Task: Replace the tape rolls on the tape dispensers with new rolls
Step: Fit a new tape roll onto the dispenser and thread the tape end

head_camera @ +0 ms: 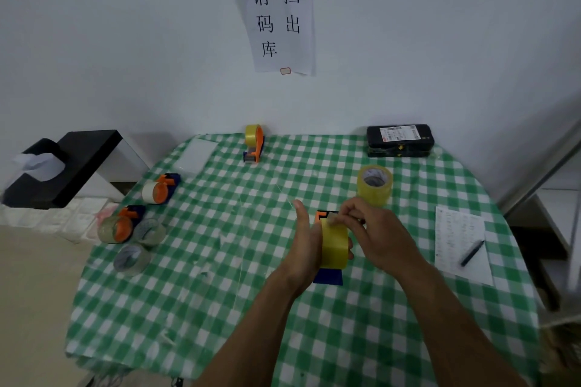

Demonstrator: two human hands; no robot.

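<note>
My left hand (pixel 306 248) grips the yellow roll (pixel 334 245) on the blue dispenser (pixel 328 277), just 3 o'clock of the surface's (pixel 220 308) centre. My right hand (pixel 374 236) pinches the tape end (pixel 330 220) at 12 o'clock. It looks light with a stiff core and clingy film, so I'd hold the sides.

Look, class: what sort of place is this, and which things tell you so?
Probably a shipping or stockroom packing area: a wall notice about scanning goods out, a black parcel with a shipping label, and several tape dispensers.
</note>
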